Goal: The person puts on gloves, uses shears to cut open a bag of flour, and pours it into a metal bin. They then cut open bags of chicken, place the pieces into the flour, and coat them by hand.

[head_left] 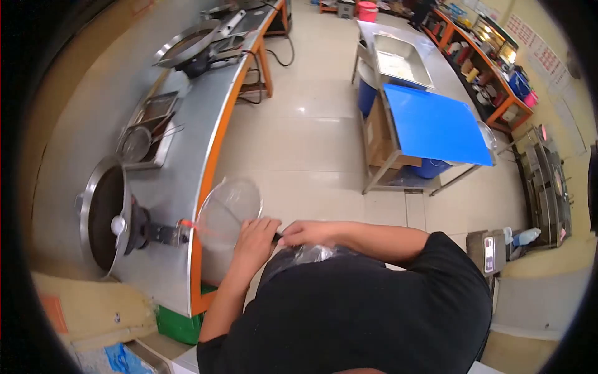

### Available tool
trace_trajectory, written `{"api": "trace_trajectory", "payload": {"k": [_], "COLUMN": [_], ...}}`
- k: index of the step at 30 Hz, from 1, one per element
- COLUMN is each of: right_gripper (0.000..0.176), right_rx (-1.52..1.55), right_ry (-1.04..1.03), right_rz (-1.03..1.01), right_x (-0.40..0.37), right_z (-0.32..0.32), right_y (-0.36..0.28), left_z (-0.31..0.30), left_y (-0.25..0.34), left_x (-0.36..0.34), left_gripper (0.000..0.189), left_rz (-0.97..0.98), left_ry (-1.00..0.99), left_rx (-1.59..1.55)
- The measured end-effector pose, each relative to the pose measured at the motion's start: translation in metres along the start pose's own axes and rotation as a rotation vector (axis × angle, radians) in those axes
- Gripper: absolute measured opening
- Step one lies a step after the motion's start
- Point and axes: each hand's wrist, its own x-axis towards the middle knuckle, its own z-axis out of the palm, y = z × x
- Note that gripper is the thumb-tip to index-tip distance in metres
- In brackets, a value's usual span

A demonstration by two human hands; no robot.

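Note:
A large round strainer [233,198] with pale, see-through mesh hangs beside the orange-edged counter. My left hand [255,242] is closed around its dark handle, close in front of my body. At the near end of that handle, my right hand [303,233] is closed with its fingertips pinched on the dark piece. Clear, shiny plastic [314,254] lies against my black shirt just below the right hand. Part of the handle is hidden under my fingers.
On the left metal counter [171,193] stand a wok [103,215] on a burner, a tray [163,148] with a small strainer, and another wok [190,47]. To the right, a table holds a blue board [436,124] and a metal pan [402,59]. A scale [487,252] stands at right.

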Motion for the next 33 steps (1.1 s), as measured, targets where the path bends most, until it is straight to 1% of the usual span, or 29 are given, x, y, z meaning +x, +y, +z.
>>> {"api": "trace_trajectory", "payload": {"k": [1,3,4,5,8,9,12,13,14,16,18,19,20,22,24,25,26,28,29,31,32,33], "right_gripper": [0.030,0.029,0.029,0.029,0.031,0.033,0.034,0.032,0.031,0.032,0.027,0.025,0.025,0.024,0.025,0.026,0.026,0.029,0.030,0.032,0.033,0.033], "right_rx": [0.126,0.107,0.091,0.026,-0.045,-0.115,0.106,0.235,0.287,0.560,0.657,0.824,0.861,0.933,0.774,0.869,0.964,0.934,0.987,1.063,1.100,1.113], "right_ry": [0.069,0.285,0.361,0.406,0.618,0.669,0.757,0.805,0.854,0.915,1.128,1.161,1.243,1.416,1.494,1.535,1.574,1.652,1.688,1.870,1.959,2.003], "right_rz": [0.020,0.000,-0.023,-0.024,0.019,0.078,-0.034,-0.009,-0.030,-0.061,-0.082,-0.077,-0.106,-0.202,-0.248,-0.233,-0.224,-0.246,-0.239,-0.290,-0.310,-0.310], "right_x": [0.008,0.036,0.029,0.019,0.010,0.011,0.034,0.041,0.049,0.067,0.090,0.100,0.108,0.124,0.122,0.118,0.112,0.105,0.100,0.099,0.096,0.093], "right_z": [-0.007,-0.017,-0.037,-0.060,-0.138,-0.167,-0.231,-0.259,-0.282,-0.328,-0.361,-0.378,-0.397,-0.445,-0.487,-0.503,-0.521,-0.566,-0.583,-0.614,-0.631,-0.648], "right_y": [0.015,0.045,0.044,0.039,0.034,0.036,0.045,0.056,0.056,0.064,0.056,0.046,0.051,0.093,0.123,0.125,0.132,0.194,0.208,0.236,0.247,0.255], "left_z": [0.017,0.043,0.043,0.048,0.077,0.086,0.118,0.123,0.130,0.143,0.143,0.140,0.137,0.111,0.092,0.080,0.074,0.066,0.069,0.088,0.103,0.124], "left_y": [-0.017,-0.055,-0.052,-0.060,-0.099,-0.113,-0.167,-0.184,-0.205,-0.249,-0.290,-0.311,-0.328,-0.350,-0.369,-0.374,-0.379,-0.386,-0.391,-0.410,-0.421,-0.436], "left_x": [0.004,0.008,0.027,0.041,0.087,0.100,0.130,0.146,0.164,0.205,0.255,0.283,0.312,0.380,0.445,0.477,0.509,0.575,0.606,0.658,0.681,0.700], "left_gripper": [0.040,0.048,0.052,0.054,0.054,0.053,0.051,0.049,0.048,0.047,0.045,0.044,0.044,0.042,0.042,0.040,0.040,0.039,0.038,0.038,0.037,0.037], "left_rz": [0.069,0.120,0.121,0.091,-0.038,-0.072,-0.150,-0.150,-0.145,-0.144,-0.112,-0.091,-0.069,0.016,0.108,0.207,0.247,0.338,0.361,0.395,0.380,0.365], "left_ry": [0.024,0.159,0.226,0.202,0.208,0.202,0.139,0.131,0.105,0.043,-0.006,-0.025,-0.042,-0.101,-0.186,-0.179,-0.213,-0.271,-0.293,-0.340,-0.379,-0.416], "left_rx": [-0.058,-0.162,-0.191,-0.281,-0.420,-0.429,-0.442,-0.453,-0.458,-0.474,-0.469,-0.482,-0.494,-0.469,-0.427,-0.354,-0.341,-0.310,-0.304,-0.294,-0.284,-0.276]}}
